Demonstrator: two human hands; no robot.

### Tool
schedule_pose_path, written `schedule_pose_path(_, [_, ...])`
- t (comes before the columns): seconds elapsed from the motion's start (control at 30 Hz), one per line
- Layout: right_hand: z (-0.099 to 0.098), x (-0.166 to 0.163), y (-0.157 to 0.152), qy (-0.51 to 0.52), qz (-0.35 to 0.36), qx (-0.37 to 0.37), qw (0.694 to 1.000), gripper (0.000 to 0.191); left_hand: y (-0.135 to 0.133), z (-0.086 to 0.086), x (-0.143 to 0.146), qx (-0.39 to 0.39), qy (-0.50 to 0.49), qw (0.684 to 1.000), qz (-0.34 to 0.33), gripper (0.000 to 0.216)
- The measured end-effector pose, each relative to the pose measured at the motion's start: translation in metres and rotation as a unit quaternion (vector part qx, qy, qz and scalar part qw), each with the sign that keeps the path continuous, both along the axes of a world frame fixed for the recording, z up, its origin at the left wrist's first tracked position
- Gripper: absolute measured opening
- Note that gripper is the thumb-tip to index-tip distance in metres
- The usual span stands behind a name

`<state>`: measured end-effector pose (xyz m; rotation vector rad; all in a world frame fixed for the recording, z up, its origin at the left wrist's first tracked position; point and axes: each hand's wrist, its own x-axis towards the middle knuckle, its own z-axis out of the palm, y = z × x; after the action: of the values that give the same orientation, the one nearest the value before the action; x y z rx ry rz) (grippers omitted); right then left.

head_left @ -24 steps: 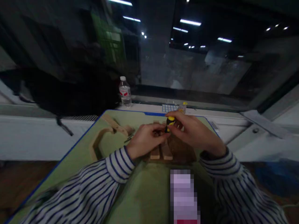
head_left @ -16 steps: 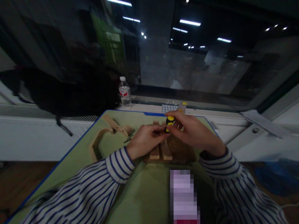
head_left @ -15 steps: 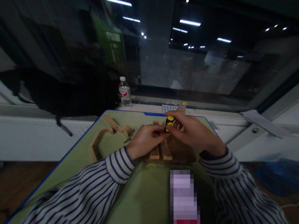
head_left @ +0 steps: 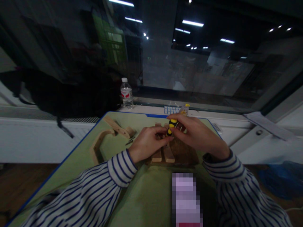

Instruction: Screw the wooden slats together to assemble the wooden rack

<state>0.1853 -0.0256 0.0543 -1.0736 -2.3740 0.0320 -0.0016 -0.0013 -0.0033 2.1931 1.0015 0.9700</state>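
Here, a green mat (head_left: 146, 201) with a blue edge covers the table, which runs up to a white sill (head_left: 35, 138) under a dark window reflecting ceiling lights. A bottle (head_left: 127, 93) stands on the sill. The right hand (head_left: 195, 134) grips a yellow-and-black screwdriver (head_left: 171, 126) above two wood blocks (head_left: 163, 154); the left hand (head_left: 146, 143) is curled with its fingertips at the tool's tip. A curved wooden frame (head_left: 107, 135) lies left of the hands, near the mat's far-left edge. Bare mat spreads near the person.
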Motion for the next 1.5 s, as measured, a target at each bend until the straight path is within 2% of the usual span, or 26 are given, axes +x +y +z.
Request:
schedule_pose_path(0.27, [-0.0003, -0.0008, 0.0003, 0.008, -0.010, 0.007, 1.000, 0.032, 0.0007, -0.0001, 0.0008, 0.002, -0.001, 1.000, 0.013, 0.020])
schedule_pose_path(0.53, [0.0002, -0.0005, -0.0014, 0.018, 0.002, -0.016, 1.000, 0.043, -0.0004, 0.0015, 0.0002, -0.006, 0.007, 1.000, 0.006, 0.021])
schedule_pose_path(0.97, [0.0003, 0.0006, -0.0003, 0.008, -0.002, 0.008, 1.000, 0.034, 0.0003, 0.0020, -0.0011, 0.003, 0.013, 1.000, 0.018, 0.027])
schedule_pose_path(1.17, [0.0002, -0.0001, 0.0010, 0.013, -0.002, 0.009, 1.000, 0.033, 0.0015, -0.0002, -0.0004, 0.006, 0.004, 1.000, 0.019, 0.021])
schedule_pose_path(1.5, [-0.0004, -0.0003, -0.0006, 0.017, 0.008, -0.006, 1.000, 0.045, 0.0001, 0.0022, -0.0006, -0.002, 0.006, 1.000, 0.005, 0.023])
